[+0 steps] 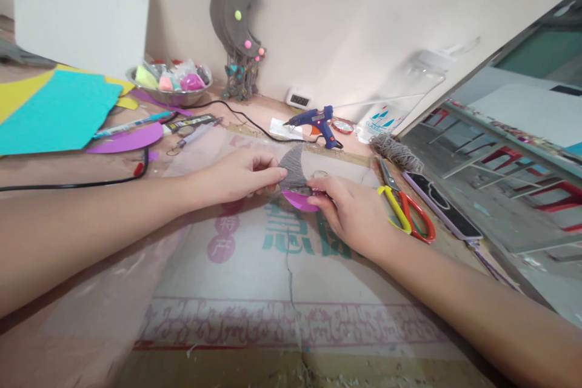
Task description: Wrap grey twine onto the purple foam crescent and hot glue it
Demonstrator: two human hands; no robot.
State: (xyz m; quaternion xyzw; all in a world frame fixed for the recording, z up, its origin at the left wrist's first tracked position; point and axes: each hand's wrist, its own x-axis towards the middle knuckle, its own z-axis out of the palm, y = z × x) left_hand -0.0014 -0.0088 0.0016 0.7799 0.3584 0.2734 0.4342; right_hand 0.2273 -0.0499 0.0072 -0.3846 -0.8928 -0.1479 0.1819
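My left hand (243, 174) pinches the left edge of a crescent shape wrapped in grey yarn (294, 171), fingers closed on it. My right hand (352, 211) grips the same piece at its lower end, where bare purple foam (299, 200) shows. The piece lies on a printed cardboard sheet (254, 267) covering the table. A strand of yarn runs off towards a loose grey yarn bundle (396, 153) at the right.
Red and yellow scissors (406, 209) and a phone (440, 203) lie right of my hand. A blue glue gun (317, 123) stands behind, its black cord (136, 174) trailing left. Teal and yellow foam sheets (50, 110), a purple crescent (127, 140), pens and a metal bowl (169, 86) sit at the left.
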